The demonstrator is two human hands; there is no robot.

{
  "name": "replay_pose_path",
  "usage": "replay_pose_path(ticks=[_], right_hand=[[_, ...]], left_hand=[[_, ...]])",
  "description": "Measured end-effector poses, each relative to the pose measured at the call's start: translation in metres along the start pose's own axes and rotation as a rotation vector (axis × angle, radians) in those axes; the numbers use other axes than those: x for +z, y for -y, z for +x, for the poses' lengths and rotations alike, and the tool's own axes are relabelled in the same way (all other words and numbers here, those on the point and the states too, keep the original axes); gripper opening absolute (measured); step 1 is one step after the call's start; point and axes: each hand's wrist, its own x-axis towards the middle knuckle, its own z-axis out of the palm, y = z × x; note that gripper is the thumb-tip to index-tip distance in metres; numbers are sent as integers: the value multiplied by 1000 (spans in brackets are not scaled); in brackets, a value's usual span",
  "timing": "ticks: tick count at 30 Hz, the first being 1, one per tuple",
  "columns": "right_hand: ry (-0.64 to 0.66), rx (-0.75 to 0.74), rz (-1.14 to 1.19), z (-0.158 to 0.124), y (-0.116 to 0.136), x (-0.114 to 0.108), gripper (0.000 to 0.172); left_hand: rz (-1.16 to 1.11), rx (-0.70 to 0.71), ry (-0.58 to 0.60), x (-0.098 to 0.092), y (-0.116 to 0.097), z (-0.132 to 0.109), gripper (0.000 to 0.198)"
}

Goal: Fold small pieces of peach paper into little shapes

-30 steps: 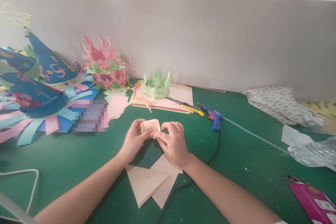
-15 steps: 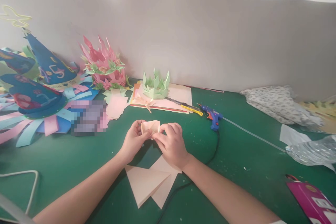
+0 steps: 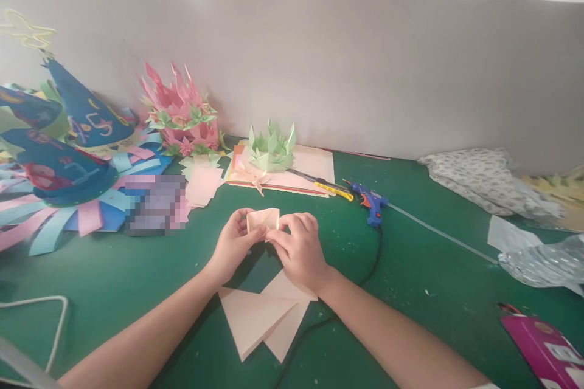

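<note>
A small piece of folded pale peach paper (image 3: 263, 219) is held up between my two hands, above the table. My left hand (image 3: 233, 246) pinches its left side, thumb across the front. At its right lower edge my right hand (image 3: 301, 249) grips it between thumb and curled fingers. Part of the paper is hidden behind the thumbs. Below my hands, folded peach paper triangles (image 3: 253, 319) lie overlapping on the green table, one partly covered by my right wrist.
Behind stand a green paper crown (image 3: 272, 155) on stacked paper, pink crowns (image 3: 180, 106) and blue cone hats (image 3: 93, 109). To the right lie a yellow-handled cutter (image 3: 335, 190), a blue glue gun (image 3: 371, 203) with its cord, a plastic bottle (image 3: 542, 261) and a magenta box (image 3: 545, 343).
Hardly anything differs. The folded paper and both hands keep the same grip, and the whole view has shifted very slightly.
</note>
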Motion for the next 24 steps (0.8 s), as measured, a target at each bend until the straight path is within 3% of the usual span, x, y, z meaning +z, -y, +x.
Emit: replay_pose_path(ticks=[14, 24], right_hand=[[20, 61, -52, -1, 0, 2, 11], [1, 44, -74, -2, -1, 5, 13]], left_hand=[[32, -7, -33, 0, -3, 0, 35], [6, -48, 5, 0, -1, 0, 36]])
